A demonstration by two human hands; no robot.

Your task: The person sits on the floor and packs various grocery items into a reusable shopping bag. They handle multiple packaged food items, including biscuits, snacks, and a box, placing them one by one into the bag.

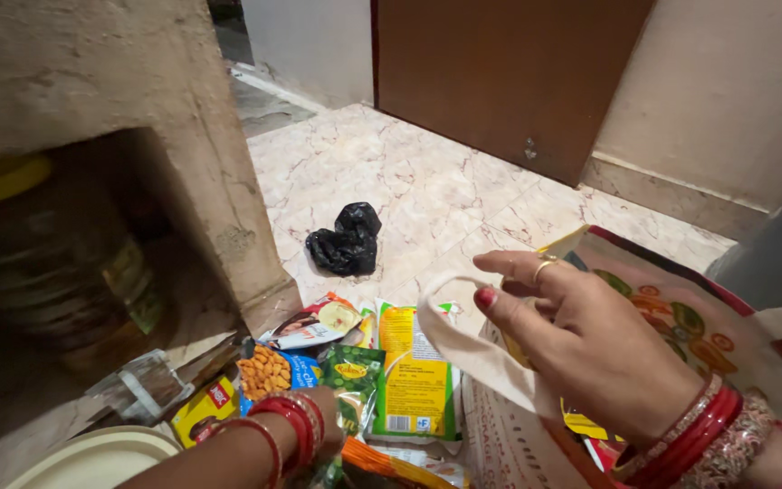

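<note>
While right hand [581, 340] grips bag handle [463, 349], packets [409, 380] beside left hand [328, 426].

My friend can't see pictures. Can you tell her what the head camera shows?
A person's right hand holds the cloth handle of a printed bag, while the left hand rests among food packets piled on the marble floor. A crumpled black bag lies farther off, and a yellow-lidded jar sits in a wall niche on the left.
</note>
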